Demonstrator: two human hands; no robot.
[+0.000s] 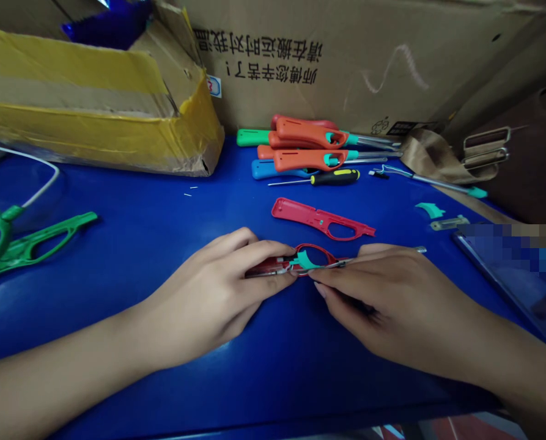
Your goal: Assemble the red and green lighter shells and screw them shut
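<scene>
An opened red lighter half-shell (326, 249) is held low over the blue table between both hands, with a teal trigger (306, 260) and thin wires visible inside. My left hand (222, 275) pinches its handle end, where a clear part shows between thumb and fingers. On the other side, my right hand (392, 293) closes its fingertips around the nozzle end near a thin metal piece; the palm hides most of that end. Just beyond them lies the matching red half-shell (300, 215), its inner side up.
Assembled lighters (307, 131) are piled at the back, by a yellow-black screwdriver (334, 178). At right are a loose teal trigger (431, 210), clear tank (451, 223), metal tube (447, 184) and dark flat device (493, 275). Green shells (52, 238) lie left, below a taped carton (93, 131).
</scene>
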